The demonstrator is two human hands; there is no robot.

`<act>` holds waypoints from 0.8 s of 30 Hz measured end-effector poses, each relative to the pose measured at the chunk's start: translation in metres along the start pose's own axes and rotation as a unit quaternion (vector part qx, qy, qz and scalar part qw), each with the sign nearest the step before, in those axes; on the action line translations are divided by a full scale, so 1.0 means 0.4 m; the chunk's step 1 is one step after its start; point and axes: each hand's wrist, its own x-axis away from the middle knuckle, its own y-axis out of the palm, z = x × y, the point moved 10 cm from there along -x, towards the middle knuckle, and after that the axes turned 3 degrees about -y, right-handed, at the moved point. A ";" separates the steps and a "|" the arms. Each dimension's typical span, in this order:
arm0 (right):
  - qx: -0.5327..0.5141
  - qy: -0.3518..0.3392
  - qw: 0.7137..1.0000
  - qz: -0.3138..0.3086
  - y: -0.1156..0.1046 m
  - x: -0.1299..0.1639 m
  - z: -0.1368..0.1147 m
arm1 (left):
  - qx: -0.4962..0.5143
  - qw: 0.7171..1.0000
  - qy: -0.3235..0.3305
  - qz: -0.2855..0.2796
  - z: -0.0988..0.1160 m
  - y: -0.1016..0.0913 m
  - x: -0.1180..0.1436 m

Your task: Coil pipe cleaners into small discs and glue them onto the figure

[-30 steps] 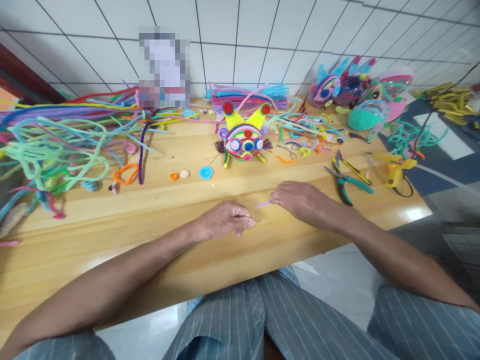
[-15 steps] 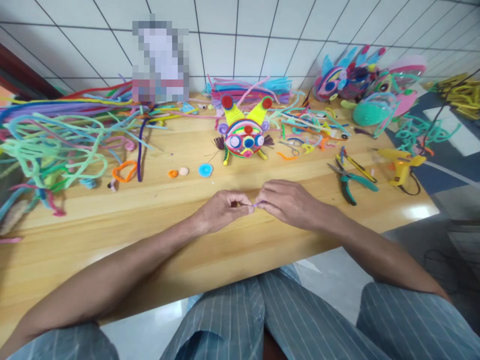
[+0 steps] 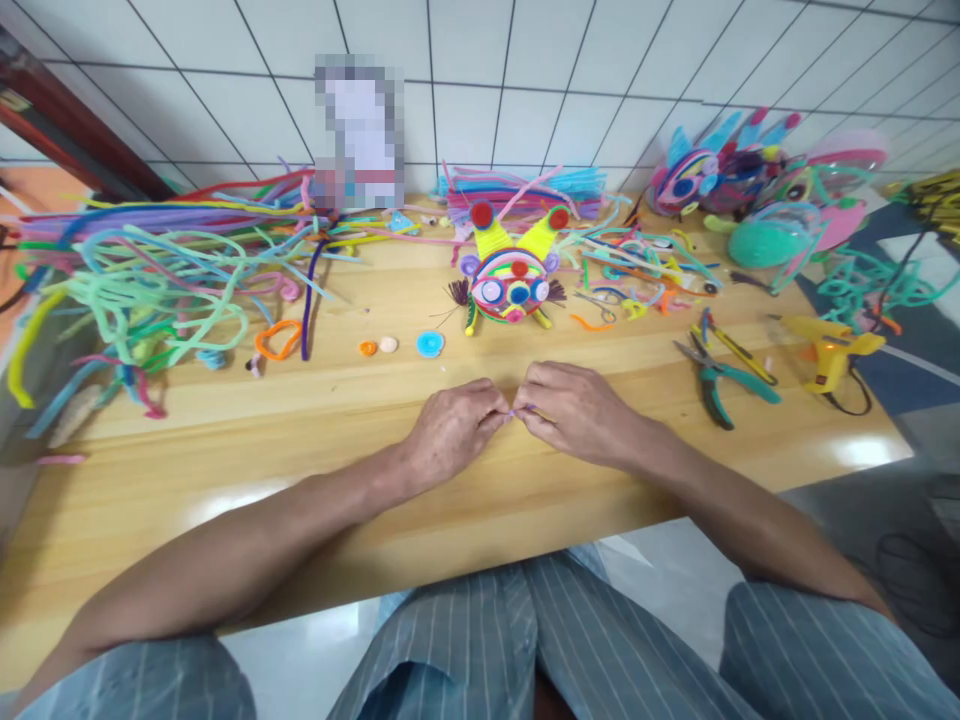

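My left hand and my right hand meet fingertip to fingertip above the wooden table. Both are closed in a pinch on a short piece of purple pipe cleaner, mostly hidden by the fingers. Just beyond them stands a colourful mask-like figure made of coiled pipe cleaners, with yellow horns tipped in red. A blue coiled disc lies to the left of the figure, beside a small pale disc and a small orange coil.
Loose pipe cleaners are heaped at the left. On the right lie pliers, a yellow cutter and a yellow glue gun. Small scissors rest beside the figure. More decorated figures stand at the back right.
My left hand has turned over, its back now facing up and its fingers curled more tightly. The whole view has shifted, so the table's things appear further right.
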 end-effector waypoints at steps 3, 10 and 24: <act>-0.023 0.008 1.000 0.015 -0.008 0.000 0.008 | 0.032 0.999 -0.014 0.010 -0.006 -0.004 -0.003; -0.214 0.116 0.958 0.152 -0.033 0.017 0.067 | 0.263 0.955 -0.090 0.105 -0.058 -0.036 0.000; -0.316 0.177 0.924 0.122 -0.013 0.016 0.113 | 0.227 0.972 -0.066 -0.015 -0.043 -0.034 -0.035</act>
